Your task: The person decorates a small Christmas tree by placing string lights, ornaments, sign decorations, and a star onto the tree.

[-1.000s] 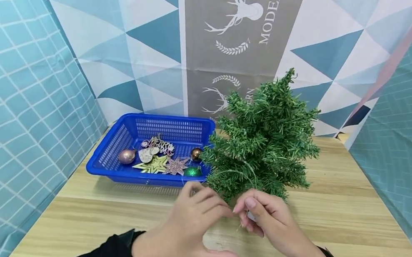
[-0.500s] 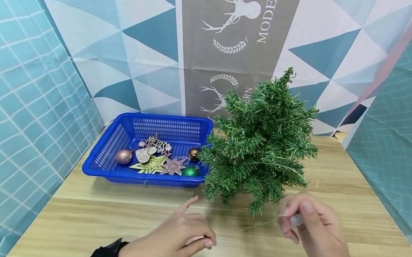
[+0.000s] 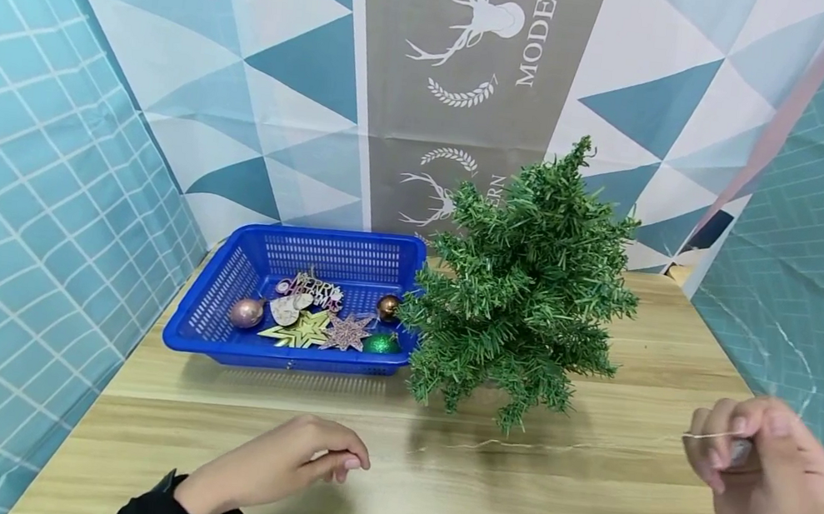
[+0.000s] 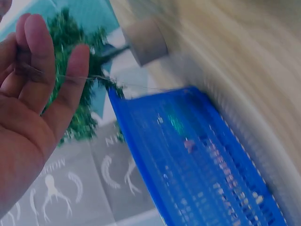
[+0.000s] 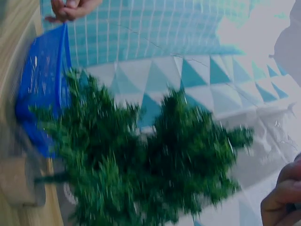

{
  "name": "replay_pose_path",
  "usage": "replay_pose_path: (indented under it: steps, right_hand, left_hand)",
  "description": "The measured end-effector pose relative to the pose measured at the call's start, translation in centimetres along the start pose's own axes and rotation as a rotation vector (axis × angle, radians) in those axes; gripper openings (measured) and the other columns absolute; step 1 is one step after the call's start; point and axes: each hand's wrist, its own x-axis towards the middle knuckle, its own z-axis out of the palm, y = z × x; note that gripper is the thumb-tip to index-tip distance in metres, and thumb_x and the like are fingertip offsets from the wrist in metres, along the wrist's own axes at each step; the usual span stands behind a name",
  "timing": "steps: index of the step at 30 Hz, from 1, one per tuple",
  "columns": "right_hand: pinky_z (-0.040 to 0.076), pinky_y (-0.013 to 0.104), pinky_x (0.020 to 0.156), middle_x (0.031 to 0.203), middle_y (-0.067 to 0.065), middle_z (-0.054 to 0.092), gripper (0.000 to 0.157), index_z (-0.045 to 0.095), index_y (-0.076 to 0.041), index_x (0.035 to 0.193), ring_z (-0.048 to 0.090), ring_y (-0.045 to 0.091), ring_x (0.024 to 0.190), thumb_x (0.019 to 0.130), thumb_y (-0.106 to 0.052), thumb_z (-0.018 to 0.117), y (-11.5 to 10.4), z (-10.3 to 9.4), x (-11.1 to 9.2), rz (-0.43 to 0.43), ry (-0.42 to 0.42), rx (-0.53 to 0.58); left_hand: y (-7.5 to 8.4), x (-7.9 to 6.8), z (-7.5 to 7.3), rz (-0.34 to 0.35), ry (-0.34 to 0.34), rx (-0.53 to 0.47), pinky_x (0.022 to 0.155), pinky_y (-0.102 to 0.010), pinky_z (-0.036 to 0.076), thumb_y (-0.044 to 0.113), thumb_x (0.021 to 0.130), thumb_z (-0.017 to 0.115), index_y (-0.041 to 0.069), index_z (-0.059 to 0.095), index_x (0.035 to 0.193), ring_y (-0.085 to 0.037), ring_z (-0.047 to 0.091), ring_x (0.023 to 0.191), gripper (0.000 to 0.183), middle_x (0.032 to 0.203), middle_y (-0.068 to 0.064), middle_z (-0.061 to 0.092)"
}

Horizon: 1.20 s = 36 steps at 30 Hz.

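Note:
My right hand (image 3: 772,487), out at the right of the head view, pinches a thin wire (image 3: 573,446) that looks like a fairy-light string. A small pale translucent piece (image 3: 741,451) sits among its fingers, and a loop of wire hangs behind it. The wire runs leftward above the table, in front of the green artificial Christmas tree (image 3: 529,294), towards my left hand (image 3: 285,457). My left thumb and index finger come together low in the head view; the left wrist view shows wire at those fingers. The tree stands upright on a pale round base (image 4: 146,41).
Left of the tree, a blue plastic basket (image 3: 229,349) holds a pink bauble (image 3: 246,313), a brown bauble (image 3: 387,307), a gold star (image 3: 302,329), a glittery pink star (image 3: 348,332), a green glitter ornament (image 3: 382,343) and a lettered wooden ornament (image 3: 318,291). Patterned sheets stand around the wooden table (image 3: 370,512).
My right hand has swung far to the right from the tree's front, stretching out the wire. My left hand has drawn back leftward and its fingers have closed. Tree and basket stay put.

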Motion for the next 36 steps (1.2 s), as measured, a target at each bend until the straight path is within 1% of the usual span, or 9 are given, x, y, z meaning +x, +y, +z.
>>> replay_pose_path:
  steps: [5,8,12,19,21,24,28,33,36]
  right_hand:
    - [0.02,0.026,0.045,0.069,0.021,0.044,0.043,0.039,0.018,0.086,0.033,0.024,0.056,0.102,0.001,0.004,-1.8,-2.8,-0.7,0.05,0.179,0.007]
    - [0.019,0.027,0.045,0.066,0.021,0.044,0.044,0.04,0.014,0.085,0.032,0.025,0.054,0.103,0.0,0.002,-2.5,-4.8,-1.0,0.083,0.29,0.025]
    - [0.017,0.027,0.047,0.065,0.019,0.047,0.04,0.044,0.01,0.088,0.032,0.025,0.053,0.104,-0.001,0.009,-3.2,-7.3,-1.4,0.134,0.439,-0.002]
    - [0.014,0.03,0.052,0.066,0.014,0.05,0.033,0.048,0.005,0.088,0.044,0.022,0.051,0.105,-0.008,0.024,-4.0,-11.0,-2.2,0.206,0.649,-0.109]
    - [0.013,0.031,0.054,0.066,0.013,0.051,0.032,0.05,0.003,0.087,0.043,0.022,0.051,0.105,-0.011,0.027,-4.4,-11.8,-2.5,0.231,0.69,-0.133]
    - [0.011,0.031,0.055,0.066,0.013,0.053,0.033,0.052,0.004,0.087,0.043,0.023,0.05,0.104,-0.014,0.03,-4.9,-12.8,-2.8,0.249,0.727,-0.111]
    - [0.012,0.03,0.056,0.066,0.015,0.055,0.035,0.053,0.005,0.086,0.043,0.023,0.05,0.104,-0.016,0.031,-5.2,-13.6,-3.0,0.251,0.745,-0.053]
    - [0.015,0.03,0.053,0.068,0.013,0.054,0.033,0.052,0.003,0.089,0.042,0.023,0.051,0.104,-0.02,0.032,-5.5,-14.2,-2.6,0.254,0.792,-0.083]
    - [0.017,0.03,0.052,0.069,0.014,0.054,0.033,0.051,0.002,0.09,0.041,0.024,0.051,0.104,-0.021,0.032,-5.8,-14.6,-2.2,0.25,0.816,-0.014]
  left_hand:
    - [-0.5,-0.4,-1.6,-0.073,0.007,-0.027,0.065,-0.021,0.05,0.016,0.101,0.047,0.013,0.067,0.106,-0.002,0.058,0.073,0.021,0.085,0.012,0.061]
    - [-0.9,-0.3,-2.5,-0.081,0.03,-0.028,0.061,-0.022,0.05,0.011,0.1,0.049,0.01,0.067,0.108,-0.002,0.056,0.071,0.019,0.086,0.011,0.061]
    - [-1.5,0.6,-3.3,-0.091,0.045,-0.013,0.055,-0.022,0.049,0.004,0.098,0.051,0.007,0.067,0.111,-0.003,0.053,0.066,0.021,0.082,0.008,0.06]
    - [-2.2,1.9,-4.2,-0.162,0.005,-0.004,0.055,-0.022,0.046,0.007,0.099,0.05,0.008,0.068,0.111,-0.004,0.052,0.065,0.022,0.076,0.009,0.059]
    - [-2.5,2.2,-4.4,-0.177,-0.004,0.001,0.055,-0.022,0.043,0.008,0.099,0.051,0.01,0.068,0.111,-0.004,0.05,0.064,0.021,0.075,0.01,0.059]
    - [-3.0,2.4,-4.6,-0.185,-0.026,0.023,0.056,-0.021,0.04,0.013,0.099,0.052,0.014,0.069,0.109,-0.002,0.046,0.061,0.02,0.074,0.012,0.058]
    - [-3.6,2.6,-4.8,-0.188,-0.05,0.036,0.06,-0.022,0.042,0.018,0.099,0.053,0.017,0.07,0.105,-0.002,0.047,0.061,0.019,0.073,0.012,0.058]
    - [-4.3,3.2,-5.2,-0.202,-0.018,0.061,0.066,-0.026,0.048,0.014,0.098,0.054,0.018,0.07,0.102,-0.005,0.055,0.07,0.017,0.083,0.009,0.063]
    - [-4.5,3.7,-5.5,-0.214,-0.002,0.09,0.066,-0.026,0.049,0.009,0.097,0.055,0.017,0.071,0.105,-0.005,0.058,0.071,0.019,0.091,0.01,0.066]
